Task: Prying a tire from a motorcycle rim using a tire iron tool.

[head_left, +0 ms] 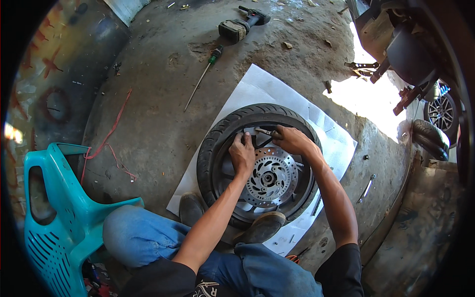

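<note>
Motorcycle wheel [268,178], tyre [210,166] fitted, lying flat, drilled brake disc [272,164] uppermost, on the middle of a white sheet [332,136] spread over a concrete floor [148,123]. Right hand [293,140]: closed round a slim tool [263,131], perhaps a brush, its pale tip pointing left over the wheel's far inner side. Left hand [242,154]: fingers bent down near that tip; whether they grip a spoke or merely rest cannot be told. Handling, as judged: steady the wheel with the left hand, keep those fingertips out of the tool's path, use short, light, controlled strokes, and keep any residue off the disc face. Shoes: left [191,209] by the sheet's left corner; right [262,226] at the tyre's near side, contact uncertain. Beyond the sheet's far corner: cordless impact wrench [242,25]. Off its far-left edge: green-handled screwdriver [201,79]. Off its near-right edge: spanner [366,188].
</note>
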